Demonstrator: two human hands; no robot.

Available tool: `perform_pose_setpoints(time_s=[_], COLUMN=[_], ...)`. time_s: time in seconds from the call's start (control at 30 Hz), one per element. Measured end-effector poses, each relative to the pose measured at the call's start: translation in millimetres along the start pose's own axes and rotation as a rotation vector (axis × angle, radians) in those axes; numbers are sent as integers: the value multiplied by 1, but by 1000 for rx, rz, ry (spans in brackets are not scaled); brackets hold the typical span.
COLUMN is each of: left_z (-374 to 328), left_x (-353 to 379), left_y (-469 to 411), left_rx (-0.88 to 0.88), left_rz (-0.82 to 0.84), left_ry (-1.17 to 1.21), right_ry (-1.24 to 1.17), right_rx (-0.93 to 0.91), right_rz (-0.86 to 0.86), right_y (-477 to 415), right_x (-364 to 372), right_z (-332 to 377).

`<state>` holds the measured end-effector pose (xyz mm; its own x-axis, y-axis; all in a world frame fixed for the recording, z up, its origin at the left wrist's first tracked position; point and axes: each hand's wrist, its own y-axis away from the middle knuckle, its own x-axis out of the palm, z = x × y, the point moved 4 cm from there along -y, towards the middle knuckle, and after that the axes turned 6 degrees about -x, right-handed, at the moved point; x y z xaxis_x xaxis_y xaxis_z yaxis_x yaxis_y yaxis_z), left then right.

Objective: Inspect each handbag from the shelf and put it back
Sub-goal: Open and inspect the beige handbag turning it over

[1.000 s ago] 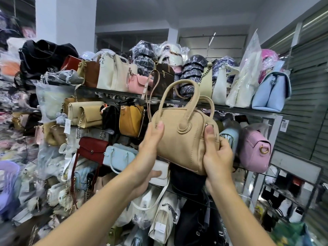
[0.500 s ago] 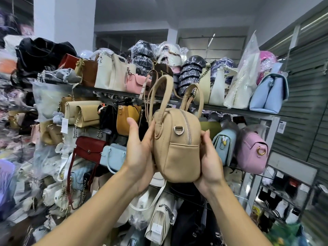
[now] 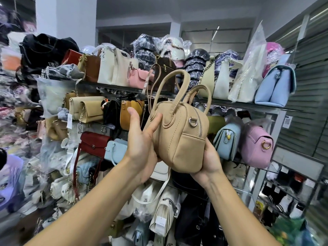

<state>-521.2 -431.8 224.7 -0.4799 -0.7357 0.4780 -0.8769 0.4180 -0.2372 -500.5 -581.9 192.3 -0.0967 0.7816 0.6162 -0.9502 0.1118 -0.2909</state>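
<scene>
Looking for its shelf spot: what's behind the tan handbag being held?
Beside the tan handbag an olive-green bag peeks out, and a dark brown bag stands behind its handles; whatever sits directly behind it is covered.

Two forearms come in from the bottom edge, uncovered along all the length that shows. The left forearm (image 3: 99, 201) is long and smooth, narrowing to a slim wrist. The right forearm (image 3: 234, 210) shows faint cords running up to the wrist and a crease across it. The left hand (image 3: 142, 139) has slender fingers, a lined palm and a short, plain nail at one fingertip. The right hand (image 3: 209, 160) shows mostly its palm and the heel of the thumb.
</scene>
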Motion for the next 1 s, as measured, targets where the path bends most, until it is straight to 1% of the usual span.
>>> perform_pose_setpoints(time_s=[0.13,0.3,0.37,0.47,0.53,0.67,0.77,0.87,1.0], left_z=[1,-2,-2,2,4,9,11,14,16], left_x=[-2,-6,-6,-13,-17,-23,-27,-33,-37], left_y=[0,3,2,0,-2,-4,-6,-9,-10], left_rx=[-17,-34,-33,-35,-45,-48,-55,-79,-102], left_rz=[15,-21,-53,-67,-54,-88,-121,-138,-128], left_ry=[-10,-12,-13,37,71,103,136,172,179], right_ry=[13,125,216,390,492,679,820,905,978], right_rx=[-14,-98,-166,-257,-299,-378,-497,-597,-650], right_rz=[-19,-48,-59,-15,1,26,40,22,24], right_y=[1,8,12,16,20,25,27,30,36], right_x=[3,7,11,16,18,24,29,32,35], right_z=[2,6,8,8,7,5,6,9,9])
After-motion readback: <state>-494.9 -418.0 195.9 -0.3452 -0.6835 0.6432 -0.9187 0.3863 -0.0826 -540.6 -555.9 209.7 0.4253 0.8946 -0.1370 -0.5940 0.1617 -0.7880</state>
